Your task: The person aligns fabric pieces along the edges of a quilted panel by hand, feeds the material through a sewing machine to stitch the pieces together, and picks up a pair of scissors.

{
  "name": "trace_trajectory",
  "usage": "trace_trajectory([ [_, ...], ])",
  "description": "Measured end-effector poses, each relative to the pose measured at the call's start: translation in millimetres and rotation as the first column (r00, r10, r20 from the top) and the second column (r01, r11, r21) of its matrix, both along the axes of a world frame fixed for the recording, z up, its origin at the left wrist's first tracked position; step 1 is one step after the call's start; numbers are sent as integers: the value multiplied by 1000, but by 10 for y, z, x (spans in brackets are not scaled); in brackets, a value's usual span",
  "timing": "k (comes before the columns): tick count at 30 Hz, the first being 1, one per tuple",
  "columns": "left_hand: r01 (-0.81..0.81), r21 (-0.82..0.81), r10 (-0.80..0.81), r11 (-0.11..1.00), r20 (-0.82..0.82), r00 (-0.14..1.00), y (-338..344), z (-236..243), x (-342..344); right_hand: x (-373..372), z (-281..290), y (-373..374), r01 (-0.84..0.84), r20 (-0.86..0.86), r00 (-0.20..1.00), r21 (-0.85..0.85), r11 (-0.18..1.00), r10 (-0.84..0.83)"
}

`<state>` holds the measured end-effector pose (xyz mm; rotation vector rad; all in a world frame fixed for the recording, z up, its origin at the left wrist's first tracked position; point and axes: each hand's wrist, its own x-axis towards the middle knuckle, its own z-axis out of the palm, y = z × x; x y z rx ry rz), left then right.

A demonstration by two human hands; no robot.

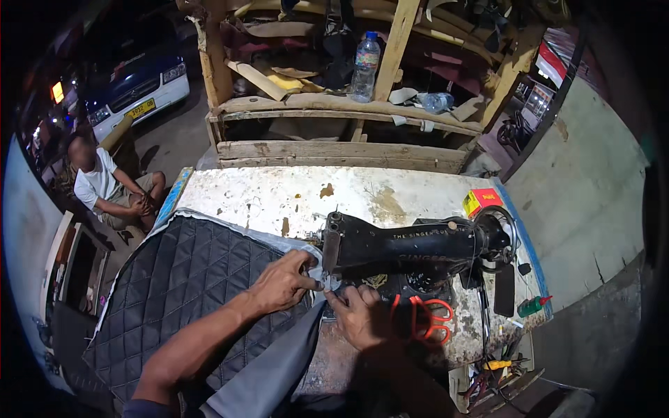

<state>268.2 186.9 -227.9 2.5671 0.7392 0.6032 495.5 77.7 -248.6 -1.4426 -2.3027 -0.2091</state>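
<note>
A black sewing machine stands on the worn white table, its needle end towards the middle. Black quilted fabric with a pale edge spreads from the needle area to the left and hangs towards me. A smooth grey cloth runs from the needle down to the lower edge. My left hand pinches the quilted fabric's edge just left of the presser foot. Close by on the right, my right hand has its fingers closed on the grey cloth's edge. Fingertips partly hide the stitching spot.
Orange-handled scissors lie right of my right hand. A red and yellow box and a green bottle sit at the right side. An open drawer holds tools. Behind is a wooden shelf; a person sits at left.
</note>
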Motion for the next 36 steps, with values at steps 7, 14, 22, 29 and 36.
trace_trajectory([
  [7,-15,-52,24,999,166,986,82,-38,16,-17,177,-24,27,87,996,-56,998,-22],
  [14,155,47,-159,987,96,983,281,135,1,-8,267,-43,28,120,993,-106,994,-15],
  [22,50,82,-51,995,10,999,118,-42,-21,-40,44,-59,-27,68,997,-46,999,30],
  [29,55,129,-64,990,72,995,144,-136,-58,-80,76,-94,-13,69,997,-67,998,17],
  [36,-15,115,8,993,62,998,45,-106,37,-70,-13,-106,64,25,998,-118,991,-61],
])
